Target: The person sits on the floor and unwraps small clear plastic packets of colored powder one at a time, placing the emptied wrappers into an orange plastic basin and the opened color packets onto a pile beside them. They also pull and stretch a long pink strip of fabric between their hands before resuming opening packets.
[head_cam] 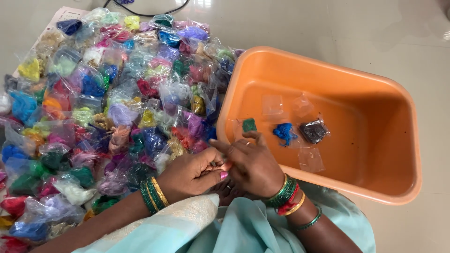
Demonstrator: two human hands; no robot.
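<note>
Head view, nearest first: left hand and right hand meet just outside the orange tub's near-left rim, their grip pinched together on something too small to identify. Inside the tub lie green, blue and dark thread packets. Left of the tub, a pile of bagged coloured threads covers the floor.

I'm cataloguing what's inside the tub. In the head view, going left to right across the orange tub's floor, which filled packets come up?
In the orange tub: green packet → blue packet → dark grey packet. Several clear, empty-looking packets lie among them; their places overlap, so they are left out.
</note>
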